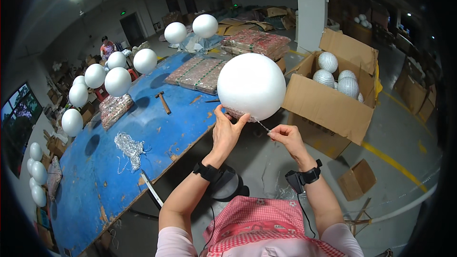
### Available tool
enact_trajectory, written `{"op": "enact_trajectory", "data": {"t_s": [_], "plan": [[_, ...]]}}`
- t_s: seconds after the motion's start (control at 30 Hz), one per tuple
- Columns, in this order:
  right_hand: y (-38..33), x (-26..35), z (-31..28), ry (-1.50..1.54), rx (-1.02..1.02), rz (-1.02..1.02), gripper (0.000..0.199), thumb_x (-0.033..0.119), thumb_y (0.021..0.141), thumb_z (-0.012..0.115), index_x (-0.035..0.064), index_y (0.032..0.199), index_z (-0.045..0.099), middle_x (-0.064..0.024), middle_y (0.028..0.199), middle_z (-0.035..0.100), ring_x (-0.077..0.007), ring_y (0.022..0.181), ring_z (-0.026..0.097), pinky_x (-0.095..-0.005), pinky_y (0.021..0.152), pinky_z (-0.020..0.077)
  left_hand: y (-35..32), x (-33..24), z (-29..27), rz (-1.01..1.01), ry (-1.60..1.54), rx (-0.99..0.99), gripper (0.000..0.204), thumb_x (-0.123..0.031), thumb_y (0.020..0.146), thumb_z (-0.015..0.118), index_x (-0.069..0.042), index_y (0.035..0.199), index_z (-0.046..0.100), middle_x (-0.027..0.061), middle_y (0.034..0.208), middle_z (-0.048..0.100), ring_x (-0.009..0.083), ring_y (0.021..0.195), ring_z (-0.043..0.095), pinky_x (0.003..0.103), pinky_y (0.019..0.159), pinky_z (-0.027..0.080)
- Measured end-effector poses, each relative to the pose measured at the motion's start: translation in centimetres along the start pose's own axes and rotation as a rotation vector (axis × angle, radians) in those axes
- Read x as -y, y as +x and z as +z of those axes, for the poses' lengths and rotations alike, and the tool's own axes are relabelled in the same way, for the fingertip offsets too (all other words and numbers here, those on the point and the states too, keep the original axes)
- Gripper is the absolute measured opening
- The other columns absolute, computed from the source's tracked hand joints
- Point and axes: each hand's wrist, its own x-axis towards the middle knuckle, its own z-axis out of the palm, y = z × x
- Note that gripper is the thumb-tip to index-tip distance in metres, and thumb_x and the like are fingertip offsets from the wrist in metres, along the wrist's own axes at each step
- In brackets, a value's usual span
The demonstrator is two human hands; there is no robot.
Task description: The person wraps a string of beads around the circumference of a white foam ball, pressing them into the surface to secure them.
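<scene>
The left hand [225, 133] grips the bottom of the big ball [251, 85], which is white and sits by the table's [152, 145] right edge. Some of its fingertips are hidden, and so is the ball's far side. The right hand [290, 140] has finger and thumb pinched together on a thin, shiny string [262, 125]. A silver heap [129, 148] lies near the table's near edge. The open box [326, 109] partly hides its grey balls [323, 78]. Dark writing on the lower box [316, 135] is too dim to read.
</scene>
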Motion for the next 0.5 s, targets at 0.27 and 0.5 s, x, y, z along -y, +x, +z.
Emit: {"op": "enact_trajectory", "data": {"t_s": [0.27, 0.5], "plan": [[-0.4, 1.0, 0.3, -0.086, -0.077, -0.118, 0.011, 0.010, 0.083, 0.067, 0.0009, 0.077, 0.064, 0.0019, 0.067, 0.059, -0.0045, 0.061, 0.052, -0.0194, 0.057, 0.0410, 0.4, 0.8, 0.2, 0.006, -0.069, -0.036, 0.093, -0.048, 0.077, 0.071, 0.006, 0.135, 0.023, 0.0190, 0.103, 0.054, 0.0305, 0.096, 0.056, 0.039, 0.082, 0.045], [1.2, -0.7, 0.2, -0.097, -0.144, -0.125, 0.015, 0.012, 0.084, 0.068, 0.0015, 0.075, 0.063, 0.0030, 0.063, 0.058, -0.0033, 0.058, 0.049, -0.0193, 0.053, 0.0383, 0.7, 1.6, 0.8, 0.021, -0.142, -0.059, 0.079, -0.043, 0.083, 0.068, 0.005, 0.130, 0.027, 0.0155, 0.089, 0.059, 0.0261, 0.079, 0.059, 0.037, 0.071, 0.048]]}}
